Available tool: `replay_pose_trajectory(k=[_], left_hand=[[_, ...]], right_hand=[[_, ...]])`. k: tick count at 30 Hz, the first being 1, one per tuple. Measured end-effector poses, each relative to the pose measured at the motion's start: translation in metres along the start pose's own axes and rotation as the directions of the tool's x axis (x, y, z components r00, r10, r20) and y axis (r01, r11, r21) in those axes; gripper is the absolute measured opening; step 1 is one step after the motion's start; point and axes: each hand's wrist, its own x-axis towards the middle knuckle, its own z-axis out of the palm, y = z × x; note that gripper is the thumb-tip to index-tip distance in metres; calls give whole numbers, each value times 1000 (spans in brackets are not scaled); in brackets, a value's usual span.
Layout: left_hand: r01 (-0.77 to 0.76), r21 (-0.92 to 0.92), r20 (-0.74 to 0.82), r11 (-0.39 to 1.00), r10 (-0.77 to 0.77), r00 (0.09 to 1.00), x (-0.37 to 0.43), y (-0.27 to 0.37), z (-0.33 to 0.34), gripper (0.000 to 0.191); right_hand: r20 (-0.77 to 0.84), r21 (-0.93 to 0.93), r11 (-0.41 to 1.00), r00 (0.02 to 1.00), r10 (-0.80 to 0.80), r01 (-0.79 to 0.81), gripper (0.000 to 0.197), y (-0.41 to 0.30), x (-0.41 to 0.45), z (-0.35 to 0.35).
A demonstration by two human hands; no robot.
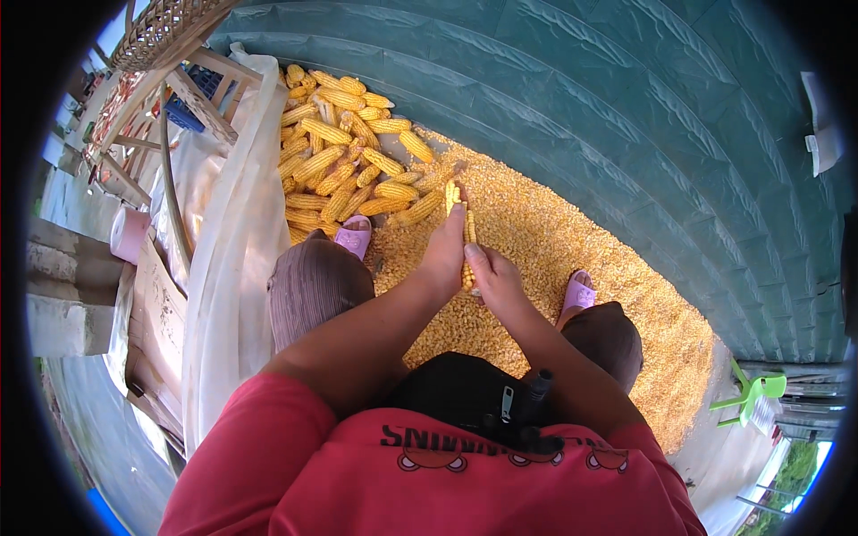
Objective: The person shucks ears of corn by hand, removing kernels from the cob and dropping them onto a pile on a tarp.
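Both my hands are closed on a partly shelled corn cob (469, 231), held lengthwise between my knees. My left hand (446, 244) grips its upper part, with the thumb pointing up along it. My right hand (495, 271) holds the lower part, thumb pressed on the kernels. A second strip of yellow kernels (452, 194) shows above my left thumb; whether it belongs to the same cob I cannot tell. Under my hands lies a wide spread of loose corn kernels (549, 221). At the upper left of it is a heap of unshelled corn cobs (328, 161).
My feet, in pink slippers (355, 238), stand among the kernels. A green corrugated wall (570, 100) runs along the far side. White plastic sheeting (228, 268), a wooden frame (201, 100) and a woven basket (167, 30) are at the left. A green chair (747, 395) stands at right.
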Motion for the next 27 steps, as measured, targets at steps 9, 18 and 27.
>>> replay_pose_trajectory(k=[9, 18, 27], left_hand=[[24, -13, -100, 1000, -25, 995, 11, -5, -19, 64], [-1, 158, -129, 987, 21, 991, 9, -1, -21, 58], [108, -179, -112, 978, -129, 985, 10, 5, -11, 58]], right_hand=[[-136, -137, 984, 982, -130, 111, 50, 15, 22, 14], [167, 373, 894, 966, 199, -249, 41, -11, 18, 7], [25, 264, 959, 995, 98, -101, 39, 7, 16, 8]])
